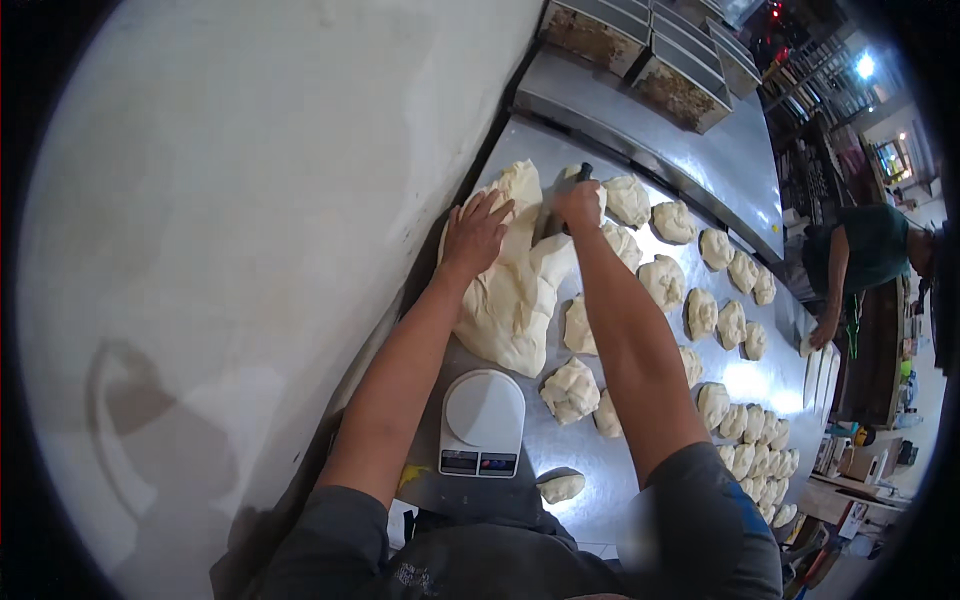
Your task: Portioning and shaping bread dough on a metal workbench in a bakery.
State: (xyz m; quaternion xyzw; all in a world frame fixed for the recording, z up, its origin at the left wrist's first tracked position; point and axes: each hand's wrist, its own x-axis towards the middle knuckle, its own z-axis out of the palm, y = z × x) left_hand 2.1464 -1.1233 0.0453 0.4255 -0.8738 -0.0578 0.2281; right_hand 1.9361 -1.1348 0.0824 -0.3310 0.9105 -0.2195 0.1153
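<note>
A large, soft mass of pale dough (505,310) lies along the wall side of the steel table. My left hand (477,237) rests on top of it, fingers spread. Just to the right, my right hand (580,205) is closed round the black handle of a dough cutter (585,172), beside the dough's edge; its blade is mostly hidden and blurred. Nearer to me stands a white kitchen scale (483,410) with nothing on its plate. Cut dough lumps, such as a rough one (571,391), lie right of the scale, and a small piece (561,488) lies closer to me.
Rows of dough portions (702,314) cover the table to the right, with smaller ones (765,455) packed at the lower right. Metal loaf tins (683,85) stand on a raised steel shelf (640,120). A pale wall (250,200) borders the left. Another person (865,250) works at the far right.
</note>
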